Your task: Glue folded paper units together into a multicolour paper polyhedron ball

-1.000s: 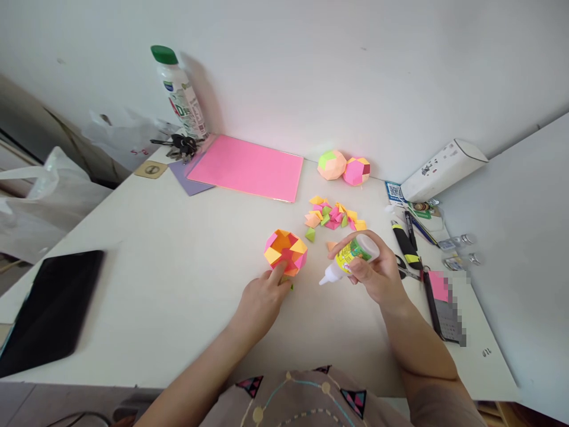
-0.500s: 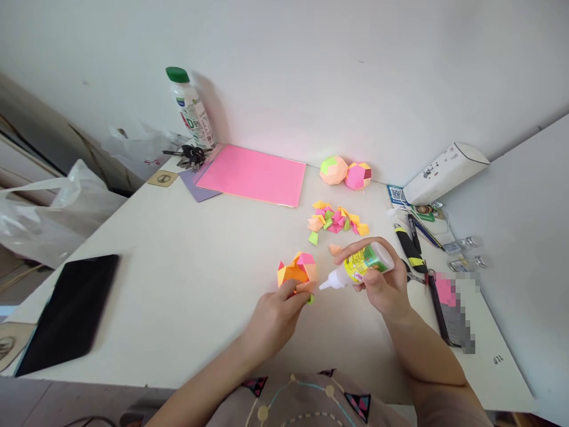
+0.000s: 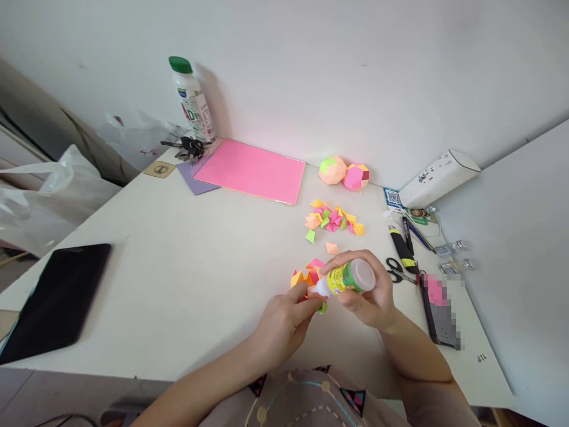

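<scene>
My left hand is closed on a partly built folded-paper ball of orange, pink, peach and green pieces, near the front of the table. In my right hand is a glue bottle with a yellow and green label, tilted so its white nozzle points down to the left. The nozzle tip is at the paper ball beside my left fingers; whether it touches is hard to tell. Just beyond lie a single peach paper piece and a pile of small folded paper pieces.
Two finished-looking paper balls sit by the wall. Pink paper, a bottle and keys are at the back left, a tablet at the left. Scissors, a cutter and a phone lie right.
My right hand has brought the glue bottle left and slightly down, so its nozzle now meets the paper ball's edge. The ball has turned or shifted slightly right in my left hand.
</scene>
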A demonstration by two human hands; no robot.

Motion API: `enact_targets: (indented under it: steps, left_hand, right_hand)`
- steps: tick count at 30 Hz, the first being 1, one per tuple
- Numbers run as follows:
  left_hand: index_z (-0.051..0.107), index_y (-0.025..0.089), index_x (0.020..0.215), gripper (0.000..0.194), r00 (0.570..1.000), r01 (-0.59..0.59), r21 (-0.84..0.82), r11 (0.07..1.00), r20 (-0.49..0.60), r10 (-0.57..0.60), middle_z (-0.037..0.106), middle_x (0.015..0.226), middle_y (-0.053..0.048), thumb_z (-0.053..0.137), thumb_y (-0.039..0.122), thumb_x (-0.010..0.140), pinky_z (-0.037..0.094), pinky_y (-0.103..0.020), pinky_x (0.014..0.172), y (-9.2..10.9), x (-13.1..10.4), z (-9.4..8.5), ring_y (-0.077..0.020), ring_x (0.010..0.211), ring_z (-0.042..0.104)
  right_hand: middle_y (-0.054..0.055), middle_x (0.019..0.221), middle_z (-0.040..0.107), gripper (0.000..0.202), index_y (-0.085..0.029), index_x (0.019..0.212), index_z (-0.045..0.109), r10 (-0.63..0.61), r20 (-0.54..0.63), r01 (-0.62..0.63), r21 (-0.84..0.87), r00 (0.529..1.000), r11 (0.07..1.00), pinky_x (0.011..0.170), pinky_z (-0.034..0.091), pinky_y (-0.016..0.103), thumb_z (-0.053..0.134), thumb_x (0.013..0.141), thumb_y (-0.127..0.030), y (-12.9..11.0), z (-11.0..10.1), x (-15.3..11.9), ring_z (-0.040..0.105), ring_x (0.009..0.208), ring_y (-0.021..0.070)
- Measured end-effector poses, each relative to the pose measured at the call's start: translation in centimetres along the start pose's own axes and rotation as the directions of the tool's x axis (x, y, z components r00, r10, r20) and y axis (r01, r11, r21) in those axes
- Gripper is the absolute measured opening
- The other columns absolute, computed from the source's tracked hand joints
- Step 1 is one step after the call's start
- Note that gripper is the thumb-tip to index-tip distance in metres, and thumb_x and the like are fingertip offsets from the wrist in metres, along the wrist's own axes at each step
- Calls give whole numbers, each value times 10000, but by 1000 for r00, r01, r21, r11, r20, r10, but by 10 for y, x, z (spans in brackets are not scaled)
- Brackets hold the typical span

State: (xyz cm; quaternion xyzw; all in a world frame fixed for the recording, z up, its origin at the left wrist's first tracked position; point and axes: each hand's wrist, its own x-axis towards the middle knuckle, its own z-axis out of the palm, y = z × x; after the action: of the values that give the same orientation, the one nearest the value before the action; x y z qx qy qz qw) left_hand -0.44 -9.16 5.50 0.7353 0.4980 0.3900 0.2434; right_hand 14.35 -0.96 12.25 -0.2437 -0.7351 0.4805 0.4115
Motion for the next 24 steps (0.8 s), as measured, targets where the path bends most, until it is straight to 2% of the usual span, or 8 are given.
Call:
enact_targets:
  steps: [4, 10, 15, 24]
  left_hand:
    - [642, 189, 887, 310, 1000, 25, 21, 999, -7, -25, 546, 743, -24, 346, 97, 896, 360, -201, 495, 8, 5, 0, -94, 546, 466]
    - [651, 193, 875, 316, 999, 42, 31, 999, -34, -41, 549, 727, -17, 351, 97, 895, 350, -199, 473, 20, 17, 4, -91, 520, 446]
    - [652, 194, 891, 293, 999, 14, -47, 999, -42, -16, 567, 760, -31, 372, 105, 895, 396, -199, 526, 11, 18, 11, -105, 606, 518]
    - [619, 184, 889, 258, 998, 8, -76, 997, -67, -13, 564, 769, -28, 380, 88, 890, 395, -199, 535, -1, 13, 14, -106, 617, 517]
  right_hand:
    - [83, 873, 701, 333, -218, 977, 581, -35, -6, 35, -45, 999, 998, 689, 527, 379, 686, 758, -446, -3, -4, -2, 653, 797, 239]
    - [74, 882, 691, 329, -222, 1018, 574, -103, -93, 98, -63, 990, 993, 726, 513, 373, 682, 777, -418, -8, -15, -2, 639, 815, 224]
    - [65, 868, 685, 323, -229, 995, 565, -103, -86, 97, -72, 991, 993, 718, 510, 373, 698, 765, -413, -5, -16, 0, 635, 792, 219]
    - [60, 826, 684, 340, -216, 974, 566, -107, -46, 101, -119, 993, 988, 686, 516, 360, 691, 763, -452, 2, -7, 2, 636, 775, 212]
